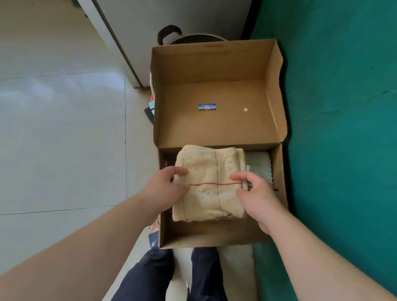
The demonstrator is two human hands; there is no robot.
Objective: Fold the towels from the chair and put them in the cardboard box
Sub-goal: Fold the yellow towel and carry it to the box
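- Both hands grip the folded cream towel point(209, 183) at its sides: left hand point(163, 186) w/ thumb on top & fingers curled under the left edge, right hand point(256, 197) pinching the right edge, thumb on top.
- Towel has a thin red stripe running across & a grey seam down the middle; it's folded into a thick rectangle, held over the open cardboard box point(205, 234), low in the opening. Can't tell if it rests on what's beneath.
- Box lid point(216, 93) is flipped back, standing open behind; small blue label point(207, 106) & a tiny white sticker point(245, 109) on its inner face.
- Inside the box, right of the cream towel, a white towel point(259, 164) shows, partly hidden; something dark at the left inner side, too hidden to ID.
- Box sits on the pale tiled floor point(41, 127), just beside a green wall point(351, 121) on the right.
- Behind the lid: dark pot point(196, 38) w/ black handle, mostly hidden.
- Person's legs in dark trousers point(171, 288) below the box; bare toes in a sandal point(154, 229) at its near-left corner.
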